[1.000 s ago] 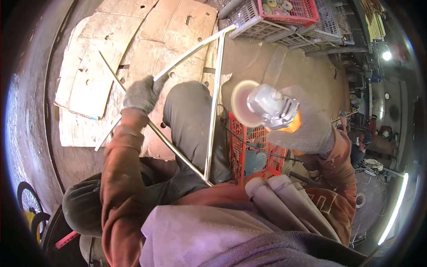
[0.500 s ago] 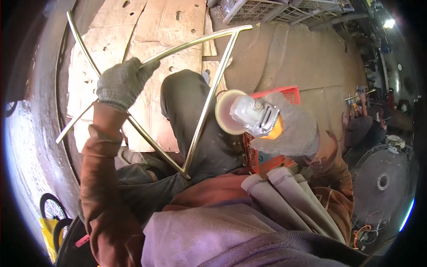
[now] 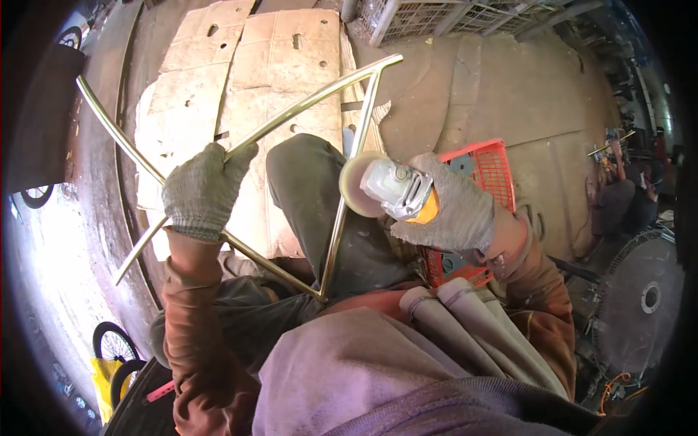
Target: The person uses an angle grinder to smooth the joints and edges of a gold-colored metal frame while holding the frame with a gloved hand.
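My left hand [image 3: 207, 192], in a grey knit glove, is closed round a tube of a brass-coloured metal bicycle frame [image 3: 309, 103]. The frame lies tilted across my lap, one joint by my waist and another far ahead. In its matching glove, my right hand [image 3: 462, 211] grips an angle grinder [image 3: 396, 187] with a silver head and a yellow-orange body. Its pale round disc [image 3: 358, 183] overlaps the frame's right-hand tube [image 3: 339, 225]. Whether the disc touches that tube, I cannot tell.
Flattened cardboard [image 3: 276, 58] covers the floor ahead. A red plastic basket [image 3: 494, 174] stands beyond my right hand, with grey parts inside. At the far right are a large fan [image 3: 647, 298] and another person [image 3: 618, 203]. A metal mesh crate [image 3: 451, 18] stands at the back.
The grinder's disc has come left onto the line of the right-hand tube. My left hand and the frame sit a little nearer. The whole view has shifted slightly.
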### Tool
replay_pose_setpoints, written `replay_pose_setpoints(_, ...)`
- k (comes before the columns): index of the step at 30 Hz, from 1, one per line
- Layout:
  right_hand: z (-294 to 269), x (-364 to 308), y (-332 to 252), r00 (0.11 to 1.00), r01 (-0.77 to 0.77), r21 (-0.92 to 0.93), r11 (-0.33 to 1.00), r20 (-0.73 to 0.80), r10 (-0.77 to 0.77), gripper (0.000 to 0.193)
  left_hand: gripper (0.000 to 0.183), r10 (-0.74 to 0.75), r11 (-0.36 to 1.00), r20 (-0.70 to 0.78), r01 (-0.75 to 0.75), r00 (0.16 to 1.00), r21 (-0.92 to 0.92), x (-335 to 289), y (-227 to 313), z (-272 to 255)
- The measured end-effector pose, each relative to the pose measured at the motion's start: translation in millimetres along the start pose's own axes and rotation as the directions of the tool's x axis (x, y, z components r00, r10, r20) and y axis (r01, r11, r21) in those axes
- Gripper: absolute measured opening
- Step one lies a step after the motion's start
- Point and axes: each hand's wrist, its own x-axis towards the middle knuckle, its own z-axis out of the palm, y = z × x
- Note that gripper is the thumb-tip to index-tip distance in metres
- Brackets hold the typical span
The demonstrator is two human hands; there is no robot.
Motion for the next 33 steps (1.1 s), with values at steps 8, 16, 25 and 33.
replay_pose_setpoints(8, -22.6, 24.7, 7.4, 0.987, -0.051, 0.204, 0.978, -0.138, 0.081, 0.077, 0.049, -0.026, 0.999, -0.003, 0.026, 1.0, -0.026, -4.4, 1.9, 1.6)
replay_pose_setpoints(16, -7.2, 12.5, -4.8, 1.0, -0.009, 0.157, 0.988, 0.021, 0.005, 0.073, 0.052, -0.043, 0.999, 0.003, 0.043, 0.999, 0.013, -2.9, 2.3, 7.1)
replay_pose_setpoints(25, -19.3, 27.2, 6.3, 0.979, -0.17, 0.09, 0.981, 0.133, 0.157, 0.071, 0.051, -0.092, 0.996, 0.045, 0.091, 0.995, 0.016, -2.3, 5.9, 2.6)
replay_pose_setpoints(33, -42.2, 60.9, 12.4, 0.991, -0.081, 0.256, 0.963, -0.085, 0.106, 0.057, 0.045, 0.044, 0.999, -0.024, -0.043, 0.999, 0.015, -1.0, 10.7, -5.1)
